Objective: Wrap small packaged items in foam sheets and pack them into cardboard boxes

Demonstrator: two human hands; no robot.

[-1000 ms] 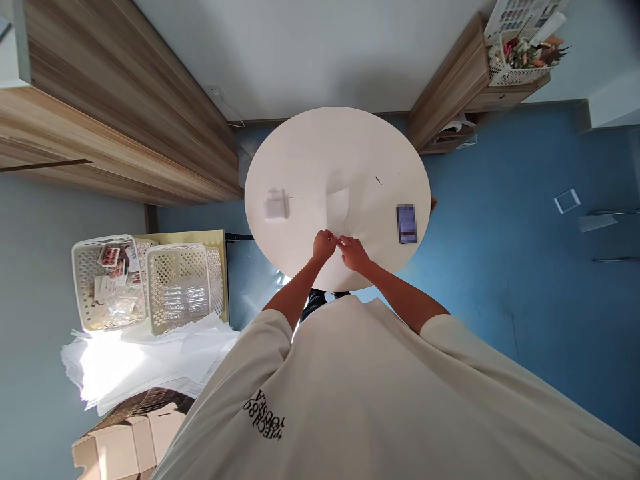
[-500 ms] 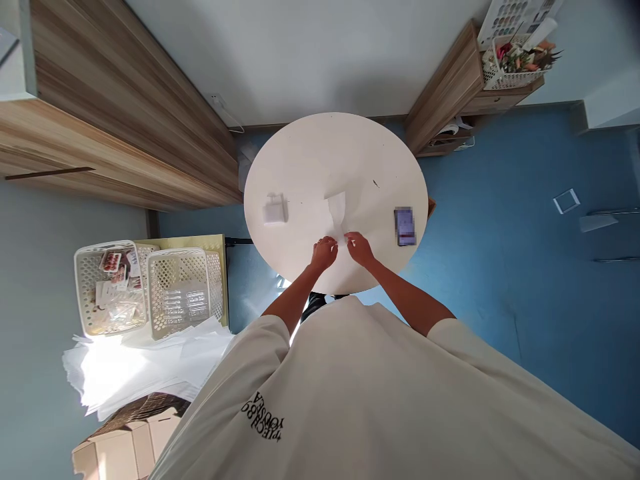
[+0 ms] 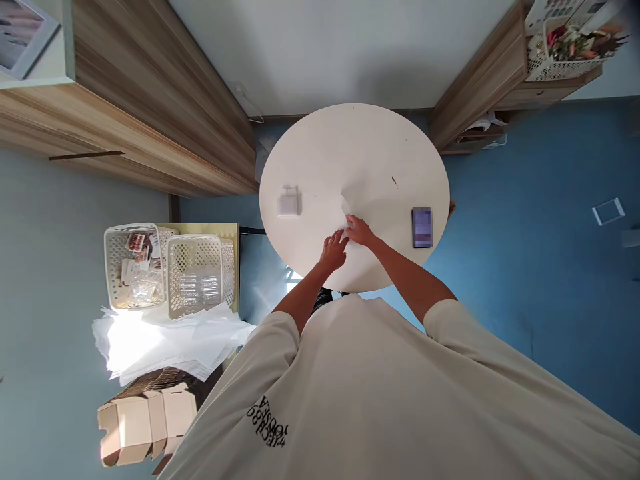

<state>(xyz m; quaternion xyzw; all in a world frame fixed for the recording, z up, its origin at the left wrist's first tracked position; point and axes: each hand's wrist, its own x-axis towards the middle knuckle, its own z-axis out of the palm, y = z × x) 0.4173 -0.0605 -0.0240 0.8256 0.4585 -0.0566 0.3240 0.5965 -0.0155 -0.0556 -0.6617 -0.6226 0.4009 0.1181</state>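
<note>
Both hands meet over the front middle of a round white table (image 3: 310, 147). My right hand (image 3: 360, 231) is closed in a pinch on a thin white sheet (image 3: 345, 205), soft-looking like a tissue. Part of the sheet rises beyond the fingers; the rest is hidden under the hands. Just nearer to me and to the left, my left hand (image 3: 334, 250) has its fingertips together against the sheet's near end, close to the right fingers. To the left stands a small whitish container (image 3: 289, 204) with a narrow top. A phone (image 3: 422, 227) lies at the right.
On the left, white perforated baskets (image 3: 195, 273) hold packets and clear plastic pieces. Below them are a stack of white sheets (image 3: 170, 343) and cardboard boxes (image 3: 145, 423). Wooden cabinets flank the table, and a basket of artificial flowers (image 3: 575, 50) tops the right one.
My hands have moved closer together and slightly away from me. The white sheet, spread long before, is now bunched and mostly covered by them. The whole view has shifted a little.
</note>
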